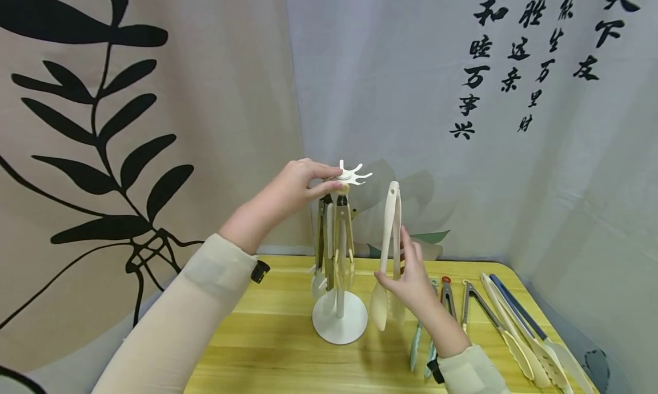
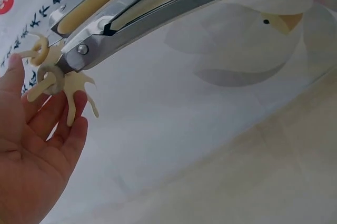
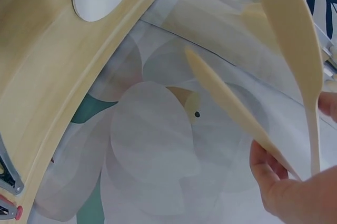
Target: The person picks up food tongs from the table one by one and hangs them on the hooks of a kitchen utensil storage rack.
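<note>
- In the head view, a pair of cream tongs (image 1: 388, 240) stands nearly upright right of centre, hinge end up, apart from a white stand (image 1: 340, 330) on its left.
- The hinge end lies just right of the stand's hooked top (image 1: 352, 176), slightly lower; the right hand (image 1: 413, 282) is nearer the tongs.
- The right fingers grip the tongs between thumb and fingertips; their two arms are spread.
- The left hand (image 1: 303, 183) pinches the hooked top, fingers curled, above hanging tongs (image 1: 343, 222).
</note>
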Action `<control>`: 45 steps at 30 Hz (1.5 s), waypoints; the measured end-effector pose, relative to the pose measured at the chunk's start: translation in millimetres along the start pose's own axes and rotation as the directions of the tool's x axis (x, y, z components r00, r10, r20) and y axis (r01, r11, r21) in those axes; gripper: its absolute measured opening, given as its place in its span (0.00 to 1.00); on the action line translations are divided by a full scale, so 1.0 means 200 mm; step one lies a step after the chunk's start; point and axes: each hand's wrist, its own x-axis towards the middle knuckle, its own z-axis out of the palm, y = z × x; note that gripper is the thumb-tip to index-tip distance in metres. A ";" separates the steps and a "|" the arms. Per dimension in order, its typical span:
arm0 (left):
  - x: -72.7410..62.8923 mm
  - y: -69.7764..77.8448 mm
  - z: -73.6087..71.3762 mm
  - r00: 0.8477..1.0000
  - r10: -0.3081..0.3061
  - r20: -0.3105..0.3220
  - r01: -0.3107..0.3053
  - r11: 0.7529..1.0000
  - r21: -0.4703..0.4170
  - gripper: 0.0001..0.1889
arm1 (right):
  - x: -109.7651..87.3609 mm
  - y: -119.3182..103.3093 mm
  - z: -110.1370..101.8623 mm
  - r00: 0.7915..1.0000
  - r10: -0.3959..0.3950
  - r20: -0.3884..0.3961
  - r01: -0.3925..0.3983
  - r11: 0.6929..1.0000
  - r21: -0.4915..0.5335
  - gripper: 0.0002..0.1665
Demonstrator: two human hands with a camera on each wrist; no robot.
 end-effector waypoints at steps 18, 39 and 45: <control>-0.04 0.05 0.04 0.995 -0.068 -0.066 0.076 0.989 0.128 0.24 | 0.01 -0.08 0.01 0.983 -0.125 -0.137 0.116 0.991 -0.069 0.65; 0.00 -0.02 0.08 0.999 0.026 0.022 -0.028 0.995 0.097 0.27 | -0.01 -0.09 0.03 0.970 -0.177 -0.168 0.170 0.984 -0.057 0.65; 0.00 -0.01 0.08 1.000 0.015 -0.006 -0.015 0.995 0.101 0.26 | -0.02 -0.12 0.02 0.961 -0.210 -0.179 0.196 0.976 -0.093 0.65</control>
